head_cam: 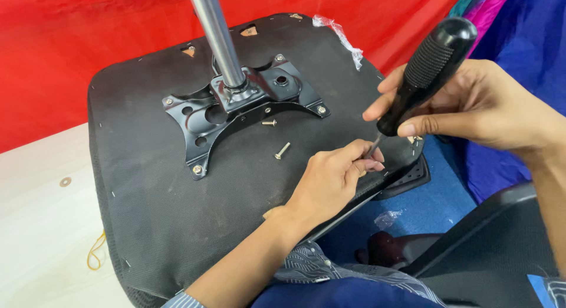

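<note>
- The fingers of the right hand (477,104) are closed around the black handle of a screwdriver (425,69), in the upper right of the frame.
- The left hand (333,178) pinches the thin metal shaft near its tip, at the right edge of the upturned black chair seat (147,213), in the centre.
- Two loose screws (282,150) lie on the seat, just left of the left hand.
- A black metal bracket (197,116) with a shiny steel post (218,36) sits on the seat, at upper centre.
- Red cloth (59,48) fills the background.
</note>
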